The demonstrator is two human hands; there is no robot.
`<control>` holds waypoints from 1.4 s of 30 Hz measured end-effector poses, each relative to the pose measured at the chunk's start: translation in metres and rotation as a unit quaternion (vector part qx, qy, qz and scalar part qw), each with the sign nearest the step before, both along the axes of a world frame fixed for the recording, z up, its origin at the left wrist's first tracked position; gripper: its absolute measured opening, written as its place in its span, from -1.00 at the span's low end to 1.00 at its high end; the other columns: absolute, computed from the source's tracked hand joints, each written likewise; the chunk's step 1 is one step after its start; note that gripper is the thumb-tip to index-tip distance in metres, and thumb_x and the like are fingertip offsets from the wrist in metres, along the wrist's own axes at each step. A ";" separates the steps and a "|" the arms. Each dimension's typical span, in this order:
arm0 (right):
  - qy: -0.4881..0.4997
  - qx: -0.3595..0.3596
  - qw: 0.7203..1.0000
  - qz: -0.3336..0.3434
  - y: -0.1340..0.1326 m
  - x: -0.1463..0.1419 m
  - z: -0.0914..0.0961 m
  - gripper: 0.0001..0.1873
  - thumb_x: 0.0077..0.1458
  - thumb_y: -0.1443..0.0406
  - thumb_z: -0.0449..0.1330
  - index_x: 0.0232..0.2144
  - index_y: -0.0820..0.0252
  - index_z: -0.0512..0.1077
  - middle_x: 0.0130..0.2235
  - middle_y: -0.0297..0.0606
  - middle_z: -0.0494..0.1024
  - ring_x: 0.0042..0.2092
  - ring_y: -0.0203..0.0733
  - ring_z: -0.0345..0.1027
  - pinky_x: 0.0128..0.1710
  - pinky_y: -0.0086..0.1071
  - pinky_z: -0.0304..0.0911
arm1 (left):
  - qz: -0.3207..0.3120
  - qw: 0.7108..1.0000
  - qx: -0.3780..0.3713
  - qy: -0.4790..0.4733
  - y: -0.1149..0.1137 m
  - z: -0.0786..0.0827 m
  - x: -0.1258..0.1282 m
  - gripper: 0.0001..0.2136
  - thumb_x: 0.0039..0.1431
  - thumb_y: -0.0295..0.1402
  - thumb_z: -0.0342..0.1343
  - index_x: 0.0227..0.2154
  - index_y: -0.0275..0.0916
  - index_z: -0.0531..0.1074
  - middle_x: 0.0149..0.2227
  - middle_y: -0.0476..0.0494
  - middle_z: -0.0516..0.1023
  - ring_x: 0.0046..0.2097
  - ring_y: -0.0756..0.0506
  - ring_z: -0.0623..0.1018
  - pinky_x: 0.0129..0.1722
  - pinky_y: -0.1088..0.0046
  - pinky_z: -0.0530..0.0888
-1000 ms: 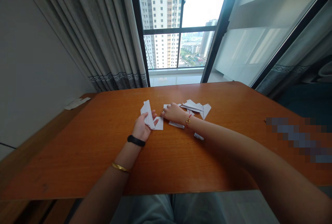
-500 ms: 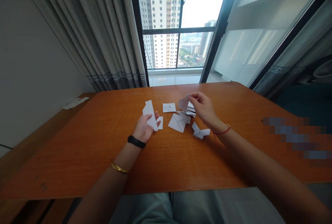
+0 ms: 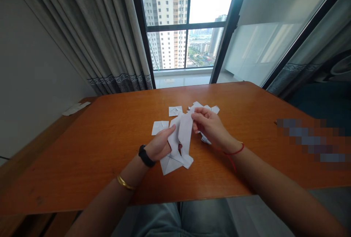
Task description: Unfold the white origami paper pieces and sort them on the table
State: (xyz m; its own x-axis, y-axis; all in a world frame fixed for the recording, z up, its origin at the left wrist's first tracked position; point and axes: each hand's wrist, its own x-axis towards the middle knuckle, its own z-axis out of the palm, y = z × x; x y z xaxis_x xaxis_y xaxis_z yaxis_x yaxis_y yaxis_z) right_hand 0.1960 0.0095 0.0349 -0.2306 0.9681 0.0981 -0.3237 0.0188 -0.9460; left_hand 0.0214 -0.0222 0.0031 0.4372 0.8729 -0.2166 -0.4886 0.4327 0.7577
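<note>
Above the table's middle, my left hand [image 3: 161, 145] is closed on a folded white paper [image 3: 174, 138], its thumb lying on top. My right hand [image 3: 210, 124] pinches the upper end of a second folded paper [image 3: 186, 129], which is held upright against the first. Below my left hand is a creased square paper [image 3: 169, 165]; whether it is held or lies on the table I cannot tell. A small folded square [image 3: 160, 127] lies to the left of the papers in my hands. Behind my right fingers, a pile of folded papers [image 3: 215, 109] is partly hidden.
Further back on the wooden table [image 3: 82, 164] lies another folded square [image 3: 175, 111]. A folded paper piece [image 3: 205, 139] shows partly beneath my right hand. Beyond the table's far edge stands a window, with a grey curtain [image 3: 109, 46] at left.
My right hand has come left from the pile with a folded paper, now against the paper in my left hand. My left hand has moved right. A creased square now shows below it.
</note>
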 end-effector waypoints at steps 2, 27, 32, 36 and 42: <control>-0.029 -0.024 0.999 0.011 -0.007 -0.008 -0.006 -0.68 -0.08 0.19 0.29 -0.31 0.20 0.29 -0.67 -0.47 0.41 -0.67 -0.35 0.24 -0.68 -0.50 0.16 | -0.038 0.999 0.023 -0.007 -0.004 0.000 0.005 -0.67 0.22 -0.11 0.02 -0.27 -0.34 0.43 -0.34 -0.17 0.47 -0.36 -0.04 0.47 -0.35 0.43 0.44; -0.419 0.259 0.870 0.014 0.006 -0.002 -0.030 -0.84 0.20 0.28 0.05 -0.32 0.22 0.40 -0.35 -0.29 0.48 -0.35 -0.25 0.28 -0.35 -0.39 0.13 | 0.139 0.767 0.368 0.507 0.002 -0.010 -0.004 -0.81 0.17 -0.30 0.07 -0.18 -0.22 0.42 -0.31 -0.09 0.45 -0.37 -0.03 0.40 -0.31 0.43 0.34; -0.569 0.389 0.725 0.001 -0.002 0.001 -0.017 -0.79 0.26 0.29 -0.01 -0.36 0.22 0.37 -0.33 -0.21 0.45 -0.27 -0.17 0.23 -0.28 -0.33 0.07 | 0.217 0.812 0.328 0.431 -0.006 -0.001 -0.001 -0.57 -0.04 -0.21 0.28 -0.07 -0.18 0.40 -0.26 -0.09 0.45 -0.38 -0.03 0.36 -0.35 0.47 0.32; -0.683 0.461 0.567 -0.021 -0.004 0.005 -0.010 -0.83 0.24 0.34 0.01 -0.28 0.19 0.41 -0.24 -0.13 0.47 -0.14 -0.01 0.21 -0.15 -0.21 -0.01 | 0.235 0.764 0.379 0.467 -0.005 0.005 -0.006 -0.42 -0.06 -0.25 0.30 0.08 -0.08 0.31 -0.03 -0.16 0.43 -0.26 -0.08 0.40 -0.23 0.42 0.34; -0.714 0.422 0.558 0.030 0.004 0.004 -0.028 -0.81 0.27 0.34 -0.02 -0.19 0.16 0.39 -0.20 -0.17 0.48 -0.18 -0.06 0.30 -0.23 -0.26 0.03 | 0.094 0.674 0.384 0.624 0.007 -0.007 -0.018 -0.86 0.18 -0.26 0.07 -0.31 -0.16 0.48 -0.27 -0.14 0.51 -0.23 -0.16 0.44 -0.20 0.37 0.30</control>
